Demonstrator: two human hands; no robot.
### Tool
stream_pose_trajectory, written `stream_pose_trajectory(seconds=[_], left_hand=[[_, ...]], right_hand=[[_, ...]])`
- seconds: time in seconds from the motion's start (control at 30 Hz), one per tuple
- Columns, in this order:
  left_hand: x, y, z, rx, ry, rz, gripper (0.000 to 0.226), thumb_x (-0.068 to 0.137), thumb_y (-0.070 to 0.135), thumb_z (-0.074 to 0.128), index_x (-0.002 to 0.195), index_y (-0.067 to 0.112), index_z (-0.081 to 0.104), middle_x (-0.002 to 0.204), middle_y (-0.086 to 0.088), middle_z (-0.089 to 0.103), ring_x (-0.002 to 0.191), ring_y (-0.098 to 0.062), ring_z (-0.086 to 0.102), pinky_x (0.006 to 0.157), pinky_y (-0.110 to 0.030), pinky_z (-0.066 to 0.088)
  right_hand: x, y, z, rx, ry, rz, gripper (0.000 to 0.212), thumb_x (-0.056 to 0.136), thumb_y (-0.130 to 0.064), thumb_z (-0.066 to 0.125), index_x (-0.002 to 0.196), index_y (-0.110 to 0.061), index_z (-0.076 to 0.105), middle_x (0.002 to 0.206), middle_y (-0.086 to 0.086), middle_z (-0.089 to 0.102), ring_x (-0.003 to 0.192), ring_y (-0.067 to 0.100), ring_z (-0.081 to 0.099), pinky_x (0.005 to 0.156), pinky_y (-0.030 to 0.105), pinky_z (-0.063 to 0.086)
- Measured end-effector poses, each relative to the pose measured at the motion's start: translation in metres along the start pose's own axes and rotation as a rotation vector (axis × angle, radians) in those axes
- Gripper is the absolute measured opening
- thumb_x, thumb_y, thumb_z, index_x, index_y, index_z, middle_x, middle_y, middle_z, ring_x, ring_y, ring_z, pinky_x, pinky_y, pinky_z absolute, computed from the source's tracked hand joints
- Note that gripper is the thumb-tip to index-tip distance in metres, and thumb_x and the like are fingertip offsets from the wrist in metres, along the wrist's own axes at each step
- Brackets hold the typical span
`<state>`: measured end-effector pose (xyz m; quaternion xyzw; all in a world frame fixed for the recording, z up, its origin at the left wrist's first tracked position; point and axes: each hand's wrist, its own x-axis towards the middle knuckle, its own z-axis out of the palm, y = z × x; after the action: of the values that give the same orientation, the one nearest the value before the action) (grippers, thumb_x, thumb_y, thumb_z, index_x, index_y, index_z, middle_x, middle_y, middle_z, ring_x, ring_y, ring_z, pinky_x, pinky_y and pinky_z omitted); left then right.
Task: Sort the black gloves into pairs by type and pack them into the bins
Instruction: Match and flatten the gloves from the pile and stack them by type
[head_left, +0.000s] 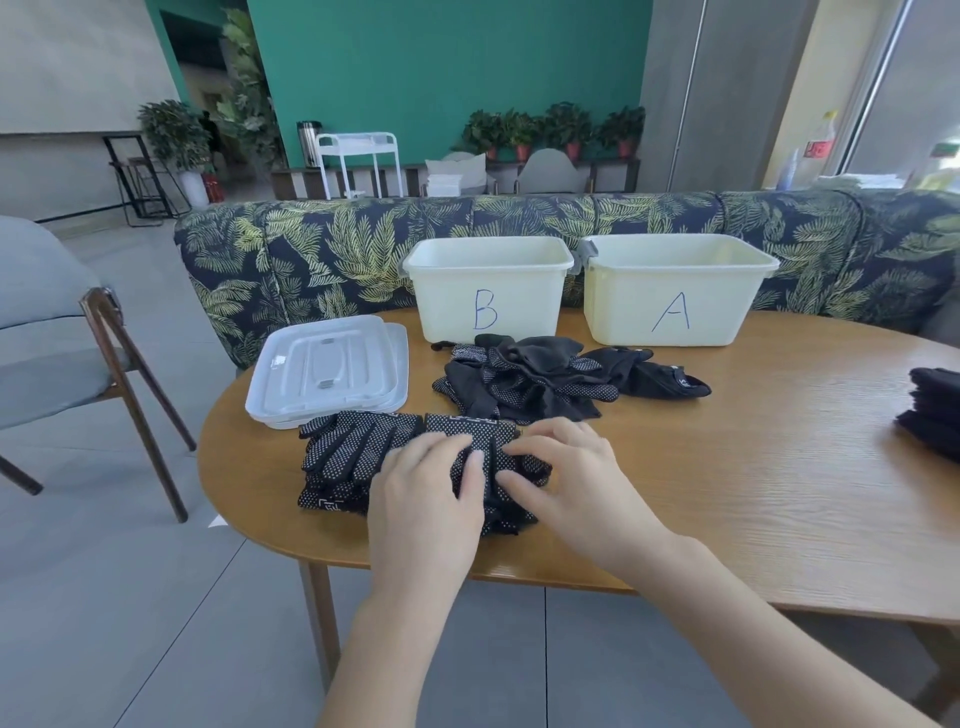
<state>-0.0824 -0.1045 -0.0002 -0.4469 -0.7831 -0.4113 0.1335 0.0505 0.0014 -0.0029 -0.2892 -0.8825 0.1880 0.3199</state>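
Black dotted gloves (363, 457) lie lower centre under both hands, left hand (421, 493) and right hand (566, 478), each grip flat and unclenched, pressing. Bin B (488, 291) and bin A (670, 291) look unfilled; the loose pile (540, 379) at mid-frame awaits sorting

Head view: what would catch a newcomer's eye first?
Two cream bins at the table's far edge, marked B and A in blue. Nearer, the left hand and right hand rest on dotted black gloves, with a loose glove heap behind them.

A lounge or café: leaf-print sofa (322, 249), teal wall (447, 67), potted plants (550, 130), wooden surface (727, 467).
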Motion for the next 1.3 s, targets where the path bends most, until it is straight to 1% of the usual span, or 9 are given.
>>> stream_pose_trajectory(seconds=[0.17, 0.3, 0.43, 0.6, 0.8, 0.9, 1.03, 1.23, 1.3], left_hand=[[-0.002, 0.000, 0.006, -0.018, -0.054, -0.060, 0.018, 0.095, 0.031, 0.068, 0.106, 0.024, 0.079, 0.110, 0.008, 0.073, 0.103, -0.021, 0.065, 0.087, -0.038, 0.054], [-0.004, 0.000, 0.008, -0.006, 0.012, -0.051, 0.014, 0.092, 0.029, 0.071, 0.102, 0.024, 0.080, 0.107, 0.008, 0.074, 0.100, -0.021, 0.066, 0.083, -0.037, 0.054], [-0.002, 0.005, 0.009, 0.008, 0.122, 0.019, 0.015, 0.092, 0.025, 0.071, 0.104, 0.020, 0.079, 0.107, 0.003, 0.075, 0.101, -0.025, 0.065, 0.088, -0.043, 0.054], [0.006, 0.030, 0.017, -0.049, 0.164, 0.095, 0.020, 0.096, 0.028, 0.065, 0.109, 0.017, 0.077, 0.109, 0.003, 0.074, 0.103, -0.025, 0.064, 0.091, -0.044, 0.053], [0.020, 0.071, 0.051, -0.153, 0.040, 0.162, 0.024, 0.095, 0.027, 0.068, 0.116, 0.016, 0.075, 0.115, 0.003, 0.073, 0.110, -0.019, 0.061, 0.096, -0.035, 0.051], [0.018, 0.092, 0.071, -0.200, -0.056, 0.165, 0.025, 0.096, 0.030, 0.066, 0.118, 0.019, 0.074, 0.117, 0.006, 0.071, 0.112, -0.015, 0.059, 0.096, -0.030, 0.048], [0.010, 0.105, 0.099, -0.230, -0.221, 0.160, 0.028, 0.098, 0.034, 0.062, 0.122, 0.024, 0.072, 0.117, 0.008, 0.068, 0.107, -0.014, 0.060, 0.090, -0.032, 0.052], [0.005, 0.101, 0.127, -0.262, -0.361, 0.037, 0.027, 0.097, 0.036, 0.064, 0.121, 0.025, 0.072, 0.100, 0.009, 0.067, 0.083, -0.002, 0.057, 0.067, -0.005, 0.037], [0.008, 0.099, 0.131, -0.284, -0.349, 0.023, 0.026, 0.096, 0.036, 0.065, 0.118, 0.025, 0.073, 0.099, 0.011, 0.069, 0.082, 0.001, 0.059, 0.067, 0.001, 0.037]], right_hand=[[-0.002, 0.001, 0.004, -0.006, -0.074, 0.038, 0.036, 0.098, -0.050, 0.058, 0.129, -0.032, 0.067, 0.127, -0.014, 0.057, 0.122, 0.011, 0.044, 0.108, 0.033, 0.032], [-0.002, 0.003, -0.001, 0.029, -0.063, 0.023, 0.035, 0.098, -0.050, 0.059, 0.127, -0.033, 0.068, 0.127, -0.017, 0.056, 0.124, 0.008, 0.045, 0.111, 0.033, 0.033], [-0.009, 0.016, -0.011, 0.119, 0.014, 0.043, 0.030, 0.097, -0.047, 0.061, 0.121, -0.031, 0.070, 0.122, -0.019, 0.058, 0.119, 0.005, 0.051, 0.109, 0.031, 0.039], [-0.020, 0.050, -0.028, 0.010, -0.018, 0.112, 0.032, 0.098, -0.048, 0.059, 0.123, -0.030, 0.067, 0.123, -0.016, 0.058, 0.118, 0.009, 0.051, 0.106, 0.031, 0.039], [-0.032, 0.099, -0.052, -0.243, -0.087, 0.206, 0.044, 0.099, -0.055, 0.051, 0.132, -0.028, 0.061, 0.128, -0.010, 0.058, 0.121, 0.016, 0.047, 0.106, 0.036, 0.037], [-0.032, 0.118, -0.065, -0.292, -0.067, 0.245, 0.043, 0.099, -0.054, 0.051, 0.130, -0.027, 0.062, 0.126, -0.009, 0.058, 0.121, 0.018, 0.047, 0.104, 0.036, 0.037], [-0.022, 0.144, -0.076, -0.299, -0.015, 0.298, 0.040, 0.100, -0.049, 0.053, 0.128, -0.022, 0.062, 0.127, -0.003, 0.057, 0.121, 0.022, 0.049, 0.105, 0.039, 0.040], [0.005, 0.173, -0.081, -0.321, 0.065, 0.402, 0.053, 0.098, -0.052, 0.054, 0.144, -0.027, 0.049, 0.147, 0.005, 0.041, 0.134, 0.029, 0.038, 0.111, 0.044, 0.032], [0.014, 0.180, -0.082, -0.298, 0.066, 0.457, 0.058, 0.095, -0.057, 0.054, 0.147, -0.032, 0.045, 0.150, 0.007, 0.040, 0.137, 0.032, 0.036, 0.114, 0.046, 0.029]])
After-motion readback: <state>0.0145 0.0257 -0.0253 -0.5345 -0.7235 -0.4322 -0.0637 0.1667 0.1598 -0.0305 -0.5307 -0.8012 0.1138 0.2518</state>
